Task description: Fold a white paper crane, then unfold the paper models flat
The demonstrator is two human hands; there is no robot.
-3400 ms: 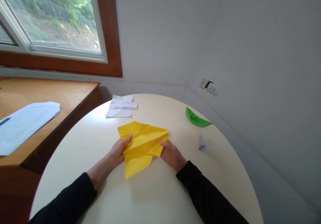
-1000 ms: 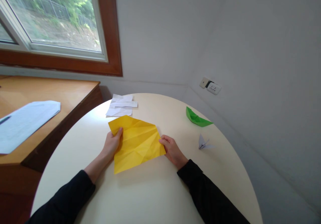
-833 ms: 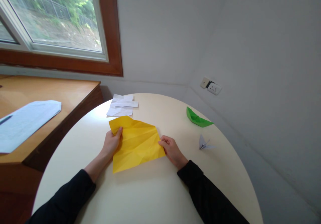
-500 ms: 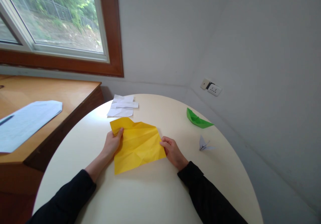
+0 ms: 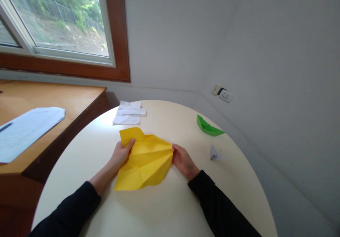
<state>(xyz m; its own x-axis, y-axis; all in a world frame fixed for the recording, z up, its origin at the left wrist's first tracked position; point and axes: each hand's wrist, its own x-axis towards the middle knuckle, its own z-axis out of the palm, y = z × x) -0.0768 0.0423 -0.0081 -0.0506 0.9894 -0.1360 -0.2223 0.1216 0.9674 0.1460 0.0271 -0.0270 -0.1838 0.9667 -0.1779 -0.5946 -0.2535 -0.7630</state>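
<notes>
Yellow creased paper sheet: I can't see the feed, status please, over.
Left hand and right hand each grip an edge of the yellow creased paper sheet. Sheet buckled on the round cream table. Nothing between the hands but the sheet.

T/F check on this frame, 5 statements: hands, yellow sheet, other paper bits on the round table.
1. Both hands grip the creased yellow paper sheet. True: the left hand holds its left edge, the right hand its right edge.
2. The green folded paper boat lies left of the yellow sheet. False: it lies to the right, near the far edge of the round cream table.
3. A small pale folded paper figure sits right of the right hand. True.
4. The creased white paper lies under the yellow sheet. False: it lies apart, beyond it.
5. The yellow sheet lies completely flat. False: it bulges along its creases.
</notes>
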